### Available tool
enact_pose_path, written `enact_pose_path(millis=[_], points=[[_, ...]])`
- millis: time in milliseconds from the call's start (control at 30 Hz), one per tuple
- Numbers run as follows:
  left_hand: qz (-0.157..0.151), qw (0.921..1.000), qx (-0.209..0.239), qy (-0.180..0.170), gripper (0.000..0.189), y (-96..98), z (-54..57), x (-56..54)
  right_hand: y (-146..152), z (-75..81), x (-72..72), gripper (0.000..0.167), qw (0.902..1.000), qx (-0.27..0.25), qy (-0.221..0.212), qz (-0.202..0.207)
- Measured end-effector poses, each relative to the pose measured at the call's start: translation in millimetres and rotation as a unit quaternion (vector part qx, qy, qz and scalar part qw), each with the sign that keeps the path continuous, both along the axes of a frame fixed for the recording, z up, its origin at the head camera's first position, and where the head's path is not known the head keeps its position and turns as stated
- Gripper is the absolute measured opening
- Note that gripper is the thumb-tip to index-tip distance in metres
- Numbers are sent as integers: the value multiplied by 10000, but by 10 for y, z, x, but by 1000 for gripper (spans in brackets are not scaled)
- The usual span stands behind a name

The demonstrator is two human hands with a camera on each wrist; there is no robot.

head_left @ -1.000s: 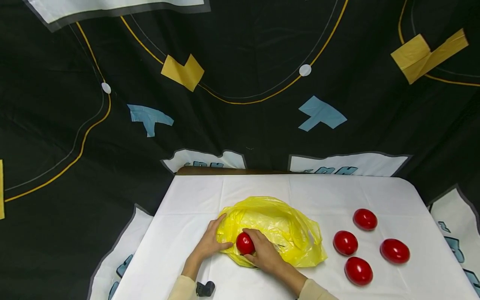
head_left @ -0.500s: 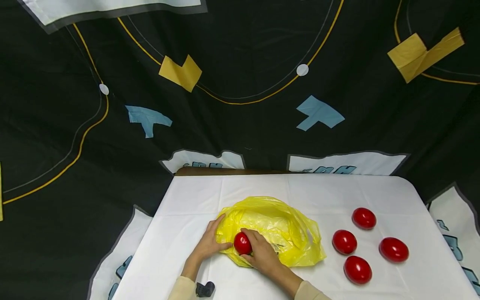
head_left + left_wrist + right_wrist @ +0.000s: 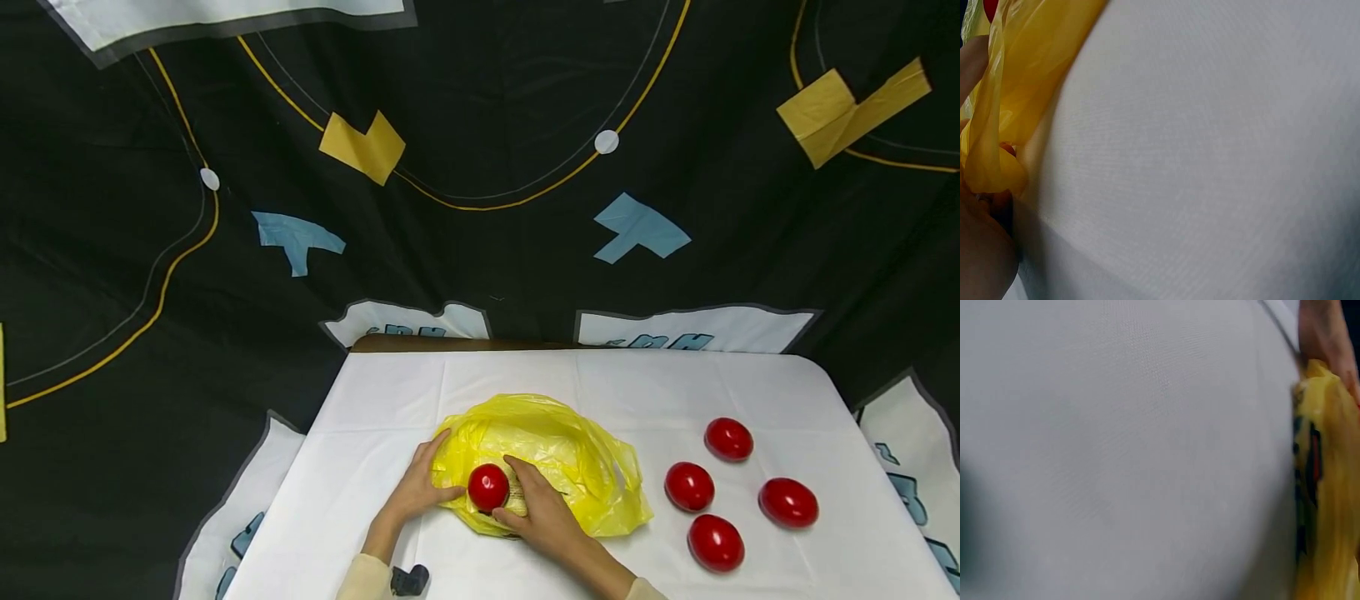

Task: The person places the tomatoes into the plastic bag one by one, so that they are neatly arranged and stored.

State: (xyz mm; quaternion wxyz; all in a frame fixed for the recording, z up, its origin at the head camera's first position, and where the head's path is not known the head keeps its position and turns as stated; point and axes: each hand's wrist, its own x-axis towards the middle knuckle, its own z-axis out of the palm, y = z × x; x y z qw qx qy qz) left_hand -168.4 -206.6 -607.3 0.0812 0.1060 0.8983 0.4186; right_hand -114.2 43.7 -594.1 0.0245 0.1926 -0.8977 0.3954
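Observation:
A glossy red ball [image 3: 488,488] sits in the mouth of a crumpled yellow plastic bag [image 3: 536,425] in the head view. My left hand [image 3: 417,487] holds the bag's left edge, with the thumb reaching toward the ball. In the left wrist view, the yellow film [image 3: 1035,69] runs past that hand's fingers, and a bit of red shows at the top. Just right of the ball, my right hand [image 3: 549,517] is over the bag, thumb and fingers spread, with a gap between index finger and ball. The right wrist view catches the bag's printed side [image 3: 1329,481].
Several similar red balls, one of them nearest the front [image 3: 716,542], lie on the white-covered table [image 3: 600,567] right of the bag. A small black object [image 3: 409,580] lies by the left sleeve. Behind the table hangs a black curtain [image 3: 480,275].
My right hand has let go of the red ball and drawn back slightly to the right. The ball stays in the bag, and the left hand keeps its place.

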Motion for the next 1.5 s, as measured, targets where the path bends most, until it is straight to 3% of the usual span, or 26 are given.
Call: enact_pose_path(millis=[200, 333, 433, 667, 867, 967, 1067, 1233, 1500], points=[[5, 9999, -113, 22, 101, -1, 18, -37, 298, 261, 167, 66, 9965, -777, 209, -237], [7, 9999, -98, 38, 101, -8, 42, -56, 555, 436, 289, 63, 9911, -996, 524, -715], [-20, 10000, -48, 76, 101, -19, 44, -60, 791, 528, 394, 62, 9863, -822, 768, -1207], [-15, 9999, -76, 103, 101, -33, 22, -50, 1391, 653, 692, 61, 9673, 364, 753, -2396], [44, 10000, -16, 43, 102, -31, 33, -40, 1863, 574, 941, 75, 9464, 983, 50, -3077], [39, 10000, -64, 46, 101, -34, 29, -38, 2047, 473, 1018, 88, 9326, 1296, -525, -3328], [23, 9999, -107, 27, 101, -36, 14, -34, 2149, 357, 1078, 100, 9205, 1438, -748, -3556], [40, 10000, -76, 7, 102, -32, -21, -26, 2200, 177, 1123, 104, 9153, 1401, -627, -3725], [12, 10000, 9, -15, 101, -9, -33, 2, 2255, 13, 1045, 125, 9081, 977, -1783, -3662]])
